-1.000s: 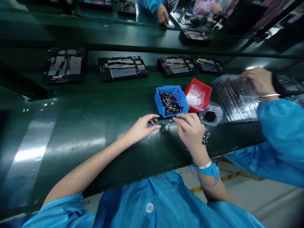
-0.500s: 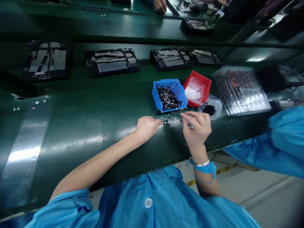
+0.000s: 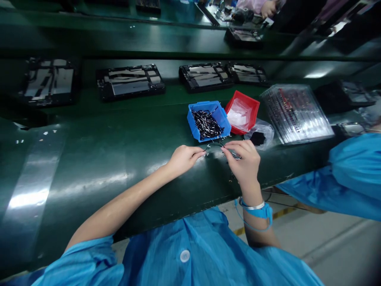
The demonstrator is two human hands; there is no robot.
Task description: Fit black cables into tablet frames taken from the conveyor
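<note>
My left hand (image 3: pixel 185 159) is closed in a pinch on a thin black cable at the front of the blue bin. Opposite it, my right hand (image 3: pixel 245 161) pinches a thin black cable (image 3: pixel 218 143) that curves across the gap between the fingertips. Whether both hands hold the same piece I cannot tell. The blue bin (image 3: pixel 193 129) is heaped with short black cables (image 3: pixel 206 124) with pale, shiny ends. More small cable pieces lie loose on the green bench around my fingertips, some partly hidden under my right hand.
A red bin (image 3: pixel 253 111) with clear bags, a bag with a black piece (image 3: pixel 257 138) and stacked clear trays (image 3: pixel 297 115) stand to the right. Opened black devices (image 3: pixel 131 81) line the green belt behind. A co-worker's blue sleeve (image 3: pixel 354 171) is at the right; another person's hand (image 3: pixel 268 8) is far back.
The whole view has shifted slightly, so the bench things sit a little further left. Between my fingertips the cable now curves more. A far person's hand has gone from the top middle.
</note>
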